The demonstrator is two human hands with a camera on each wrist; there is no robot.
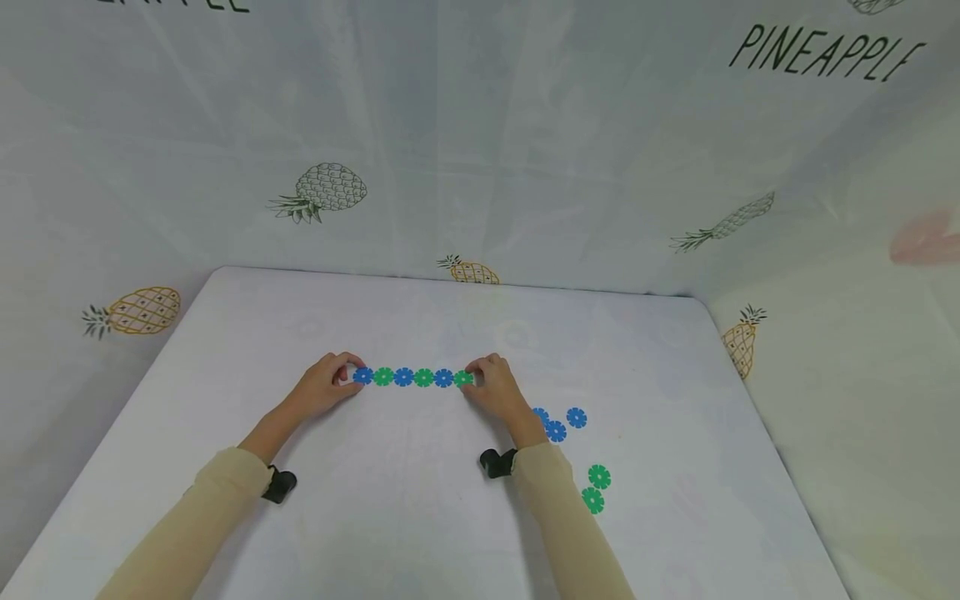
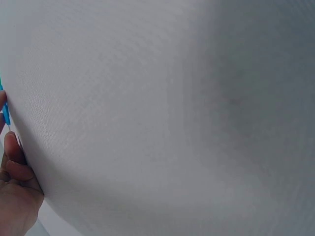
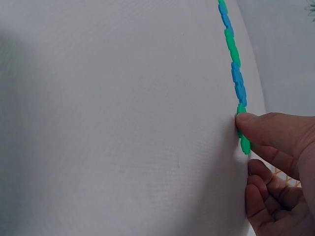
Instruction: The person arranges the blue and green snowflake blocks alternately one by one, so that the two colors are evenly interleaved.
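Observation:
A straight row of notched snowflake discs, alternating blue and green (image 1: 423, 377), lies across the white table. At its left end is a blue disc (image 1: 363, 376), which my left hand (image 1: 322, 385) holds between thumb and fingers. The green disc (image 1: 463, 378) at the right end is pinched by my right hand (image 1: 497, 390). In the right wrist view the thumb of the right hand (image 3: 280, 132) lies across that green disc (image 3: 245, 143). Only a sliver of blue disc (image 2: 6, 114) shows beside the left hand (image 2: 19, 201) in the left wrist view.
Loose blue discs (image 1: 577, 417) lie right of the right wrist, one partly hidden by it. Nearer the front, two green discs (image 1: 599, 477) sit beside the right sleeve. A pineapple-print cloth (image 1: 405, 167) hangs behind the white table (image 1: 675, 375).

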